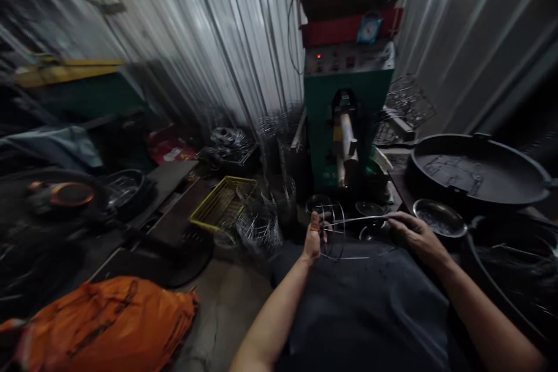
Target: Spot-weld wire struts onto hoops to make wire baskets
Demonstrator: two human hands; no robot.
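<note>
Left grip [313,239]: I clasp a round silver wire frame [335,231], lower centre.
Right grip [416,235]: pinching a thin silver metal rod [364,220] (best kept steady).

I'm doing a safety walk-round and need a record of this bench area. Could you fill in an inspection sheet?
Surface: dark cloth over the lap, below the hands.
Job's things: wire frame and thin rod; fine detail too blurred to tell.
Clutter: orange sack at left, yellow basket, loose wire pieces beside it.
Hands: both bare; left hand grips the frame, right hand pinches the rod's right end.
Cables: a thin dark cable hangs beside the machine.
Surroundings: green machine ahead with a red light lit, corrugated wall behind, black pan at right.
</note>
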